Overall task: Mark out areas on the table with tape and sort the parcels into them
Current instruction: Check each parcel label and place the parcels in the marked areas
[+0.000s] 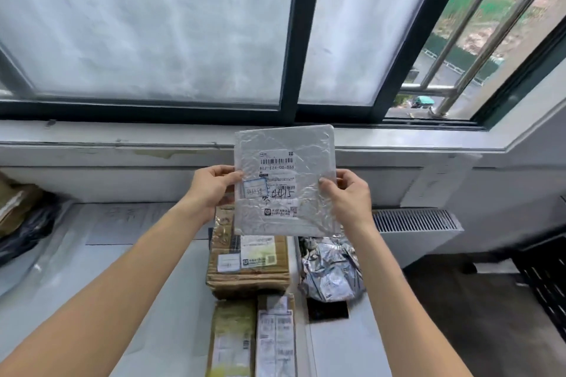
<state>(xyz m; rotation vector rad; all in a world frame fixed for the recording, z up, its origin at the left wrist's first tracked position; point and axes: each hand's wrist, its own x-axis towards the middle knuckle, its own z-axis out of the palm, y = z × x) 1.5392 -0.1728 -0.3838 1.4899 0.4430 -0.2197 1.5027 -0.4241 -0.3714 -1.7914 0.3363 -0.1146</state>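
Observation:
I hold a flat white plastic parcel [283,148] upright in front of me, its label with a barcode and handwritten numbers facing me. My left hand [211,188] grips its left edge and my right hand [349,196] grips its right edge. Below it on the grey table [159,278] lies a brown cardboard box [248,269] with labels. Two narrower labelled parcels [254,340] sit nearer to me. A crumpled silver bag parcel [332,272] lies to the right of the box.
Dark bags and a brown parcel [21,214] pile up at the table's far left. A paper sheet [134,220] lies on the table under clear film. A window sill [122,135] runs behind, and a radiator [413,223] stands at the right.

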